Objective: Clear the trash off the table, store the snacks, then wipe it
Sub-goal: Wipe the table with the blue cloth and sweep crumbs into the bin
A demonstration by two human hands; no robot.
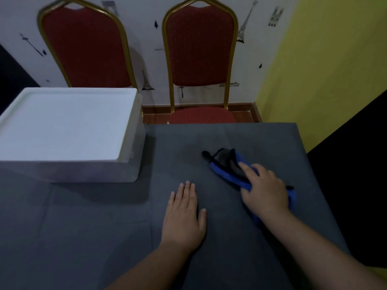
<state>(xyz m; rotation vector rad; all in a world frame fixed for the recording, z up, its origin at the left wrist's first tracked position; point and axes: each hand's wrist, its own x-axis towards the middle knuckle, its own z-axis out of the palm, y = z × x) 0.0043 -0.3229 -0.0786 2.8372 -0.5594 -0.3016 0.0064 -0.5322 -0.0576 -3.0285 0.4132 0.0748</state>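
Now, right hand (265, 190) presses blue cloth (227, 168), left hand (184, 216) flat on table (94, 216)

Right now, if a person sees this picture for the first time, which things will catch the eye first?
Probably the blue and black cloth on the right of the dark grey tablecloth, with the right hand resting on it. The left hand lies flat on the table beside it. A large white lidded plastic box stands at the far left, and two red chairs with gold frames stand behind.
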